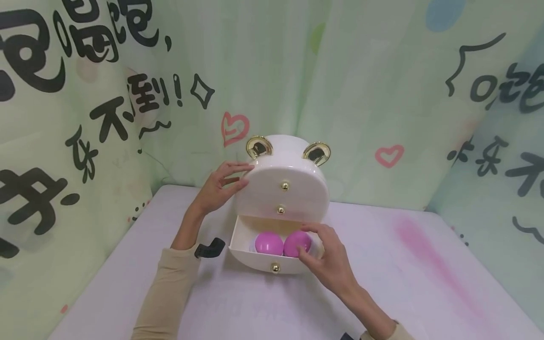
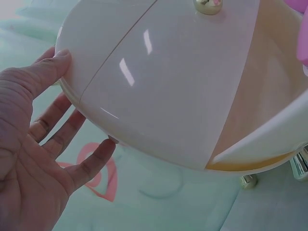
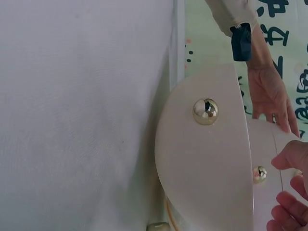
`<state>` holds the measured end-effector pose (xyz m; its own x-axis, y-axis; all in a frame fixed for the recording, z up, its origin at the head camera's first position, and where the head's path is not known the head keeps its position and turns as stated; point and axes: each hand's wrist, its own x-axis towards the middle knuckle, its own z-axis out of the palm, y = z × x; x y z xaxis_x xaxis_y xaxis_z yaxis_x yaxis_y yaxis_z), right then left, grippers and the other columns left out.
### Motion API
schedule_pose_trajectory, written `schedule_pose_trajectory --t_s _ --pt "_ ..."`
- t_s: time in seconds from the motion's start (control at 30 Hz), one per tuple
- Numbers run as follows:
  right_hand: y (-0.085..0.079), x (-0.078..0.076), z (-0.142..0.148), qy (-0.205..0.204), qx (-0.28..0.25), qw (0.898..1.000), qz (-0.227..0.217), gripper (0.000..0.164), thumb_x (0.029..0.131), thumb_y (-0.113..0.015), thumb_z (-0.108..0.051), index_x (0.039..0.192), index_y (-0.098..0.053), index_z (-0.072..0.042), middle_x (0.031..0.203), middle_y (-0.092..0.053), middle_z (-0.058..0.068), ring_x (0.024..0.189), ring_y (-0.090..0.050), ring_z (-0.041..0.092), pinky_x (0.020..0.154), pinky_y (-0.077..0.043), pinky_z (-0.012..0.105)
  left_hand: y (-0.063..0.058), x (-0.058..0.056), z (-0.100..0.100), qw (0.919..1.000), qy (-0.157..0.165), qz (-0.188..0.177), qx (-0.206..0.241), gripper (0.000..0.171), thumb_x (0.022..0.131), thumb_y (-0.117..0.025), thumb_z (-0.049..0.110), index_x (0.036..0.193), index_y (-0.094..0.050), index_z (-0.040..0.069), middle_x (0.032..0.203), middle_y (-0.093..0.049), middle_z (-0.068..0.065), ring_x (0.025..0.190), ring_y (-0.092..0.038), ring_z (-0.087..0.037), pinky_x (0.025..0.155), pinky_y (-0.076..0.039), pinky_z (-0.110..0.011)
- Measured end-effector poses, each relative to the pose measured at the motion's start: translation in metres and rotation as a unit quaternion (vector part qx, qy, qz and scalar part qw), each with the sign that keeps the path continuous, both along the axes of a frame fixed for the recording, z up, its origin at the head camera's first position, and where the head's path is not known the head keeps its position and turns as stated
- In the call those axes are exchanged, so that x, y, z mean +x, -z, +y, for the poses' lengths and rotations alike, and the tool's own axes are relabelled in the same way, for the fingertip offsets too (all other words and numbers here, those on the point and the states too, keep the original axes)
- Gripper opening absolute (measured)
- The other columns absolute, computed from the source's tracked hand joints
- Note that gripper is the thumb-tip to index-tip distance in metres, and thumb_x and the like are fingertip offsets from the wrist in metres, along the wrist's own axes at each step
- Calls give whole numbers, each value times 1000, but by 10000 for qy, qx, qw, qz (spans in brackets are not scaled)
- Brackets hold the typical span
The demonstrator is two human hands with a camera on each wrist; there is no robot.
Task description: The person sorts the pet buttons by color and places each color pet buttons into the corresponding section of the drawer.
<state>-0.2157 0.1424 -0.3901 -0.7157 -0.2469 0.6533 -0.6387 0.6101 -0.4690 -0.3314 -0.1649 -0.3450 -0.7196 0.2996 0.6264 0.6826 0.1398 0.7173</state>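
A white rounded cabinet (image 1: pixel 282 193) with gold knobs and two gold-rimmed ears stands on the table, its bottom drawer (image 1: pixel 257 259) pulled out. Two shiny magenta balls (image 1: pixel 269 243) lie side by side inside that drawer. My left hand (image 1: pixel 220 186) rests its thumb and fairly straight fingers against the cabinet's upper left edge; the left wrist view has the thumb at the front rim. Over the right-hand ball (image 1: pixel 296 243) is my right hand (image 1: pixel 329 252), thumb and fingers spread apart around it. In the right wrist view the drawer front (image 3: pixel 204 159) hides the balls.
The cabinet stands on a white-covered table (image 1: pixel 425 283) with a pink smear on its right side. Pale green curtains (image 1: pixel 361 85) with black lettering and red hearts hang behind and on both sides. A black strap (image 1: pixel 210 248) sits at the left cuff.
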Motion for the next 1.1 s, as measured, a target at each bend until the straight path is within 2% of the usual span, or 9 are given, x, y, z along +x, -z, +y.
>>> schedule_pose_trajectory --t_s 0.17,0.3,0.43,0.7,0.97,1.1 --pt "-3 6 -2 -100 -102 9999 -81 46 76 -86 -1 118 -66 -4 122 -69 6 112 -62 24 92 -54 47 -1 0 1 10000 8 -46 15 38 96 -68 1 134 -65 2 137 -56 -13 131 -52 -24 106 -50 -53" --pt "-6 11 -3 -194 -185 9996 -22 46 75 -86 -1 117 -66 -4 117 -69 4 103 -65 27 85 -57 45 0 -1 1 10000 -4 -75 29 38 97 -68 1 134 -65 2 137 -56 -13 131 -52 -25 107 -49 -53" --pt "-8 16 -5 -318 -273 9991 -12 45 76 -85 1 116 -66 -3 115 -70 8 98 -68 28 83 -59 41 0 -1 1 9999 -1 -102 50 37 97 -68 0 134 -65 1 137 -56 -14 131 -51 -27 108 -48 -53" --pt "-10 27 -8 -919 -622 9938 23 45 77 -84 5 117 -67 -5 115 -72 6 99 -68 22 82 -59 30 -2 -1 1 10000 -4 -74 20 38 96 -68 0 134 -65 1 137 -56 -14 131 -52 -26 106 -50 -52" --pt "-8 37 -11 -1073 -759 9904 -429 34 85 -81 -2 115 -68 -12 108 -71 -3 95 -68 17 80 -59 29 -1 -2 0 10000 12 -51 -13 38 96 -68 1 134 -65 1 137 -56 -14 131 -52 -26 106 -50 -53" --pt "-2 40 -12 -1224 -859 9866 -654 29 88 -79 -3 113 -68 -12 106 -72 -2 93 -68 16 78 -58 28 -1 -2 0 10000 6 -74 -20 38 97 -68 2 135 -65 2 137 -56 -13 131 -52 -25 106 -50 -52"
